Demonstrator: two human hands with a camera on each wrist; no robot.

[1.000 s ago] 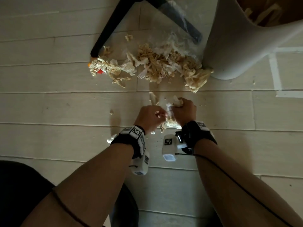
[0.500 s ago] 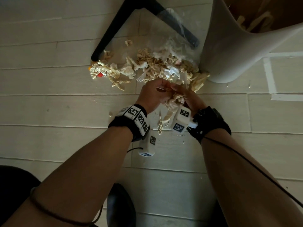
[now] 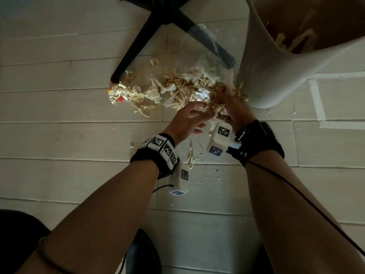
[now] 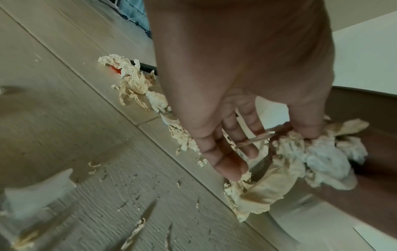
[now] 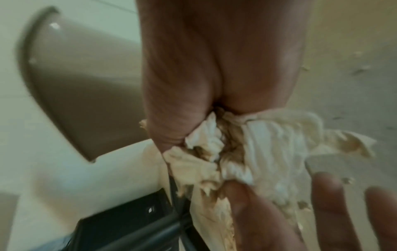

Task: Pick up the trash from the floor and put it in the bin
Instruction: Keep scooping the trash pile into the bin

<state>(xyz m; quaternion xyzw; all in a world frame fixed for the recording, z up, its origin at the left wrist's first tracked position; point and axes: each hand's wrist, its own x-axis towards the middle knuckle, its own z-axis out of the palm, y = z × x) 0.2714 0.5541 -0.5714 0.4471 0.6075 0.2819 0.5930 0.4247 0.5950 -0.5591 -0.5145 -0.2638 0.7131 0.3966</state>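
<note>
Head: both hands have moved up from the floor scraps to the pile beside the bin. My right hand grips a wad.

Left wrist: left hand, fingers loosely spread, touches the wad.

Right wrist: blurred; fingers clenched on paper. No readable writing.

trash pile on floor, bin right, chair leg behind.

You see crumpled, matt paper trash on a pale, grained wood-look plank floor; the bin has smooth matt plastic walls.
</note>
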